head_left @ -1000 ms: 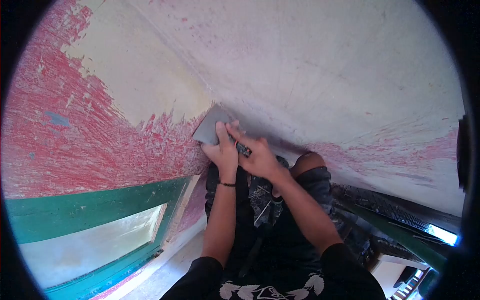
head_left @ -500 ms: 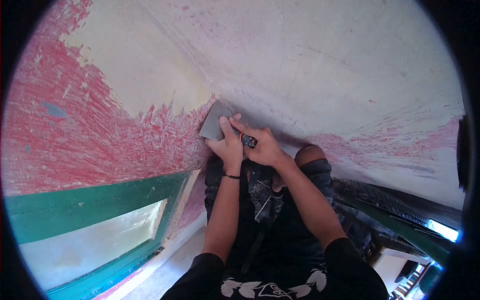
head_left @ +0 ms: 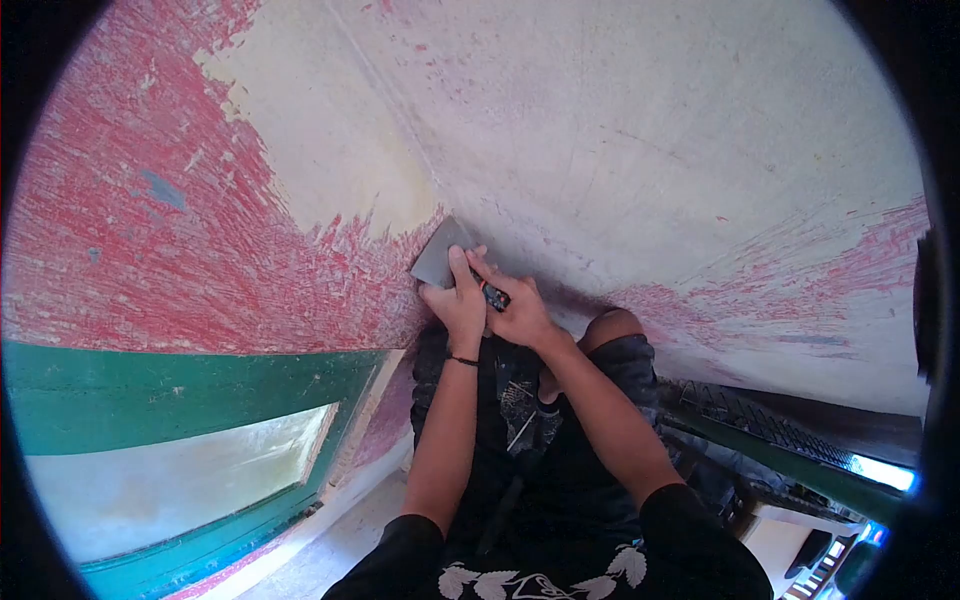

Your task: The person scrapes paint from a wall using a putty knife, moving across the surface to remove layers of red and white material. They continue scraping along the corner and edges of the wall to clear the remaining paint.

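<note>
A scraper point(head_left: 437, 257) with a wide flat metal blade and a dark handle lies against the wall close to the corner. My left hand point(head_left: 461, 308) grips it low on the blade, thumb laid along the metal. Around the handle, my right hand point(head_left: 521, 312) is closed, and part of the handle shows between the two hands. The blade's far corner meets the join of the two wall faces. Beside the blade, the red-painted wall point(head_left: 230, 210) is streaked with scratches, and a cream patch point(head_left: 340, 140) shows above it.
On the lower left is a green window frame point(head_left: 200, 395) with a pale pane point(head_left: 180, 485). The whitish wall point(head_left: 680, 150) at right carries pink streaks. My bent knee point(head_left: 615, 325) is close to that wall. A dark rail with mesh point(head_left: 760, 415) runs along the lower right.
The view has shifted slightly, so walls and window sit differently in the picture. The scraper stays in both hands near the corner, appearing a little lower and further right.
</note>
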Available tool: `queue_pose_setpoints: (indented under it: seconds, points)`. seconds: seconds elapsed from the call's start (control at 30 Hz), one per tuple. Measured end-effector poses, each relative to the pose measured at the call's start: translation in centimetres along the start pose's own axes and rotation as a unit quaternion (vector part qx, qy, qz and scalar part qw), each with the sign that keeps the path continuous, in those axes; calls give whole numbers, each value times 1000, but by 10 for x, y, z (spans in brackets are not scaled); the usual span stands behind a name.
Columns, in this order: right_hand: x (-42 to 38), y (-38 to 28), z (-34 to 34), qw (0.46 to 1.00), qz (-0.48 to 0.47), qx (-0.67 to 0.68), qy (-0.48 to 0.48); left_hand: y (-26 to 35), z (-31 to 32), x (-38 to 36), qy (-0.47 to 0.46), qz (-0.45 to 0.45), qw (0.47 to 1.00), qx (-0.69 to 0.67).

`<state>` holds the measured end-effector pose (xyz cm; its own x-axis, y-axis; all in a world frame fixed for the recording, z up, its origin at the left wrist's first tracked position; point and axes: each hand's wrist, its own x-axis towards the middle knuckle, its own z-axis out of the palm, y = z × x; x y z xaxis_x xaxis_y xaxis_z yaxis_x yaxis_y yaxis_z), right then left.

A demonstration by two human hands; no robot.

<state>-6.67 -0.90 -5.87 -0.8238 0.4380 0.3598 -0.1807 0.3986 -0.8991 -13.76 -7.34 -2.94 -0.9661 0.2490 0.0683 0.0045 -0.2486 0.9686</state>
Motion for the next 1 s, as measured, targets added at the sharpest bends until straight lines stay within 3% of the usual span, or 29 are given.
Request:
queue_pose_setpoints:
  seconds: [0.37,0.53,0.87,1.0]
  points:
    - [-11,31,14,999,3,-49,13,-20,-8,1,-20,-70,995,-75]
    - [-1,32,21,995,-64,-67,47,-15,-12,4,-29,-39,997,-55]
    - [8,12,3,996,-29,-82,-14,12,2,-4,3,-26,996,-90]
    - [8,11,0,996,-19,-80,-17,-5,-4,-2,-5,-17,997,-79]
